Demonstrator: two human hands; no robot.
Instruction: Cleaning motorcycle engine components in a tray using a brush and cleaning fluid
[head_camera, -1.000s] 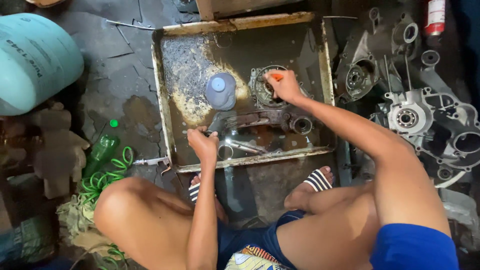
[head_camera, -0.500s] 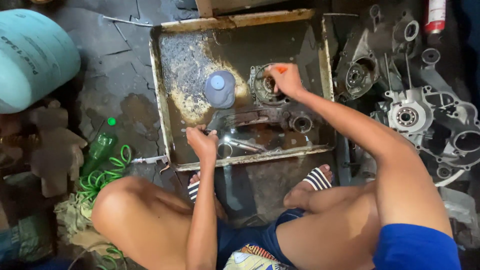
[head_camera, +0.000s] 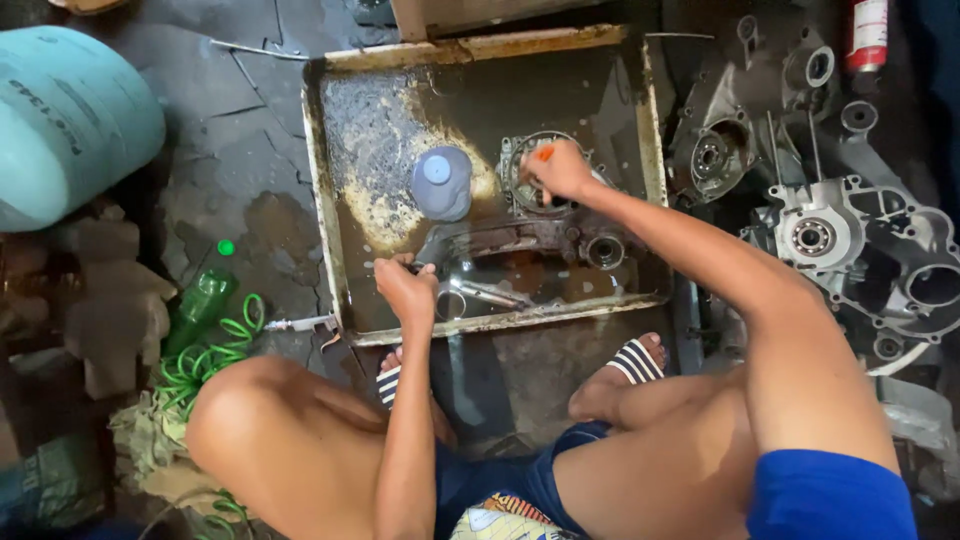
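Down on the floor between your knees sits a rusty metal tray (head_camera: 330, 210) holding dark, oily liquid, and both of your hands are inside it. Your right hand (head_camera: 560, 170) is clenched around a small tool with an orange tip (head_camera: 543, 153), pressed against the round engine part (head_camera: 535, 178) that lies toward the far right of the tray. Your left hand (head_camera: 405, 288) is curled closed on the near end of a long dark metal casing (head_camera: 520, 245) lying across the tray's near half; whether the fingers truly grip it or only rest on it, you cannot tell from this angle. Just beyond that hand stands a bluish plastic bottle (head_camera: 442, 182), upright in the liquid, close beside the round part but apart from it. Outside the tray to your right lie several grey engine casings (head_camera: 830, 230) with bearing holes. To your left, a green bottle (head_camera: 205, 290) lies beside a coiled green hose (head_camera: 215, 350), with a large pale-blue cylinder (head_camera: 70, 120) farther off. Your striped sandals (head_camera: 635, 360) rest just below the tray's near rim.
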